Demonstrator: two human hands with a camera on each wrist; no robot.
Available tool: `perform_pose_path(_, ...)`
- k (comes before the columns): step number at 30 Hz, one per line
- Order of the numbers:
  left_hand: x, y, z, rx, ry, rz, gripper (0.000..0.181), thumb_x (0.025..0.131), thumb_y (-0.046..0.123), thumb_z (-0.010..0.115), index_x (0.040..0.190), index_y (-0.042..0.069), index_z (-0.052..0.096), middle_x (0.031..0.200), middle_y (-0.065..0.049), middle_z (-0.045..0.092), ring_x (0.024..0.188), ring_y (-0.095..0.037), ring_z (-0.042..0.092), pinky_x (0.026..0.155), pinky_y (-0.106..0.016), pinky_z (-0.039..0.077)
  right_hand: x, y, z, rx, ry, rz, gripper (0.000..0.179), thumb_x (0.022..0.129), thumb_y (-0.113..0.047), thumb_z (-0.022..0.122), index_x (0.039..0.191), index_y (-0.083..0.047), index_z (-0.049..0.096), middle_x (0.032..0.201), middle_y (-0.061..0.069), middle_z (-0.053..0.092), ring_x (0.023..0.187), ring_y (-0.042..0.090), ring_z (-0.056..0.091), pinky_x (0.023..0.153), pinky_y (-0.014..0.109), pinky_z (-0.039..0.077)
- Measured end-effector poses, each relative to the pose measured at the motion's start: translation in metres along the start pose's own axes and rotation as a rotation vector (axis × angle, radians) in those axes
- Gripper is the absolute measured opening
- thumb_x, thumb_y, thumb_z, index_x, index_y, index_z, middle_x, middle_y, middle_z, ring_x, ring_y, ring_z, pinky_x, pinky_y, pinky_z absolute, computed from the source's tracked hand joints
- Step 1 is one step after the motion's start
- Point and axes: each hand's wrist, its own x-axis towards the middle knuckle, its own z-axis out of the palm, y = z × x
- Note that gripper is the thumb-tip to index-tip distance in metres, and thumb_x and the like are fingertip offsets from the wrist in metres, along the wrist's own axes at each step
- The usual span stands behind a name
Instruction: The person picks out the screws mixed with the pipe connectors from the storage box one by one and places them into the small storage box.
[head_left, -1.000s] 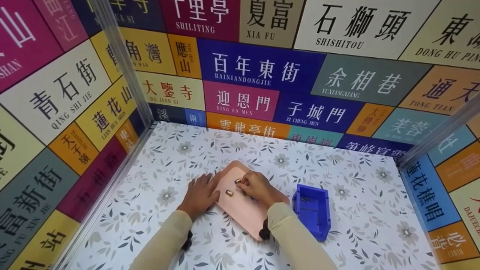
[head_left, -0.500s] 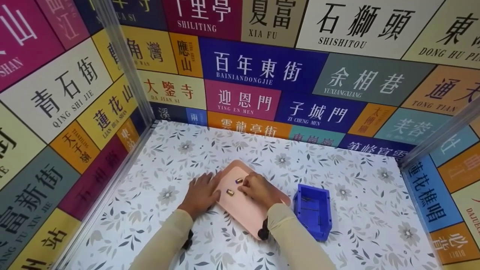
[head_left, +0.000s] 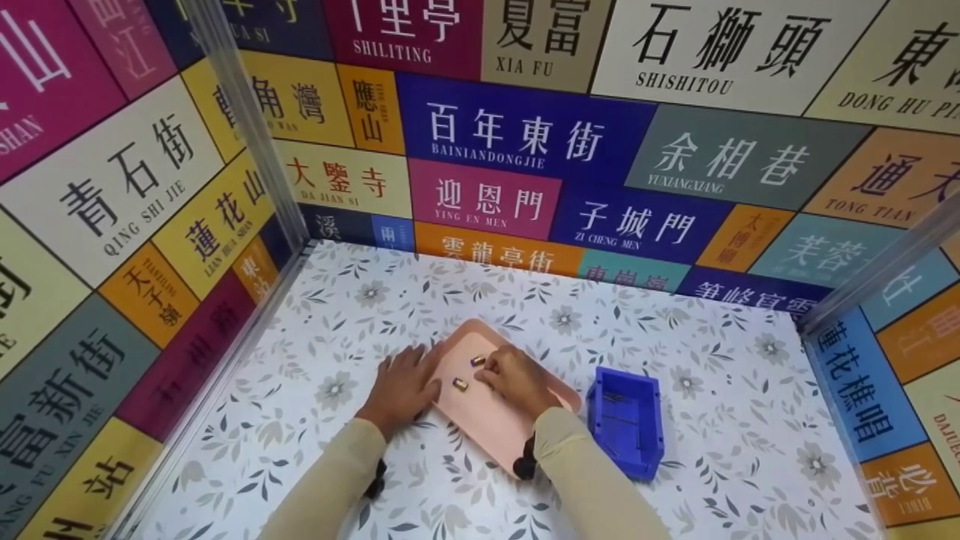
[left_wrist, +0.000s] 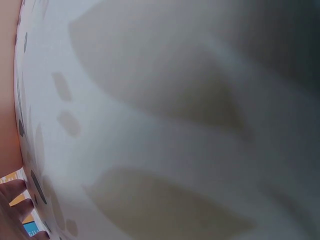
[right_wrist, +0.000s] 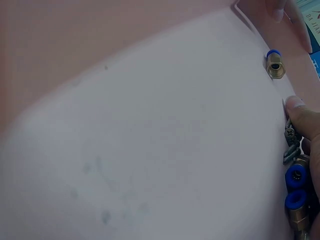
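Observation:
My left hand (head_left: 401, 386) lies flat with straight fingers on the patterned tabletop, its thumb at the rim of a pink tray (head_left: 487, 424). My right hand (head_left: 517, 375) is over the tray, fingers curled down to its surface. Two brass tube fittings with blue collars, a near fitting (head_left: 460, 385) and a far fitting (head_left: 478, 361), lie left of its fingertips. In the right wrist view, the thumb (right_wrist: 296, 105) is right at several small screws (right_wrist: 291, 135), beside more blue-collared fittings (right_wrist: 297, 200). I cannot tell whether a screw is pinched.
A blue plastic bin (head_left: 654, 435) with several thin metal pieces inside stands right of the tray, close to the right forearm. Printed wall panels (head_left: 517, 120) enclose the flowered tabletop (head_left: 720, 420) at the back and sides.
My right hand has moved from the far fitting slightly toward me, and that fitting is now uncovered on the tray. The left hand has stayed in place.

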Motion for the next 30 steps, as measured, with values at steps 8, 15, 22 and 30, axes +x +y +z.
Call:
perform_pose_path(8, 0.000, -0.003, 0.000, 0.015, 0.027, 0.047, 0.067, 0.104, 0.049, 0.035, 0.165, 0.033, 0.016, 0.164, -0.011, 0.037, 0.151, -0.035, 0.034, 0.120, -0.064, 0.026, 0.001, -0.001, 0.000, 0.036, 0.021, -0.012, 0.019, 0.090, -0.022, 0.079, 0.073, -0.017, 0.073, 0.074, -0.008, 0.067, 0.063, 0.005, 0.055, 0.060, 0.021, 0.048)
perform_pose_path(15, 0.000, -0.001, -0.001, 0.014, 0.000, 0.014, 0.068, 0.103, 0.052, 0.035, 0.165, 0.036, 0.012, 0.167, -0.008, 0.033, 0.154, -0.033, 0.031, 0.122, -0.062, 0.023, 0.000, -0.001, 0.000, 0.006, -0.006, -0.002, 0.020, 0.091, -0.026, 0.078, 0.074, -0.017, 0.073, 0.082, -0.006, 0.069, 0.072, 0.008, 0.058, 0.068, 0.024, 0.051)
perform_pose_path(22, 0.001, -0.001, -0.001, 0.010, -0.018, -0.005, 0.068, 0.103, 0.054, 0.033, 0.165, 0.038, 0.010, 0.168, -0.006, 0.031, 0.155, -0.032, 0.028, 0.124, -0.061, 0.021, -0.002, -0.004, -0.006, 0.080, -0.062, 0.045, 0.021, 0.094, -0.029, 0.074, 0.075, -0.021, 0.069, 0.084, -0.008, 0.064, 0.069, 0.007, 0.058, 0.067, 0.024, 0.050)
perform_pose_path(30, -0.001, -0.001, 0.000, -0.007, 0.003, 0.005, 0.068, 0.103, 0.051, 0.037, 0.165, 0.037, 0.013, 0.167, -0.008, 0.033, 0.154, -0.033, 0.030, 0.123, -0.062, 0.021, 0.002, -0.011, -0.019, 0.210, -0.068, 0.041, 0.022, 0.094, -0.026, 0.075, 0.077, -0.016, 0.068, 0.064, -0.005, 0.062, 0.046, 0.006, 0.053, 0.044, 0.023, 0.045)
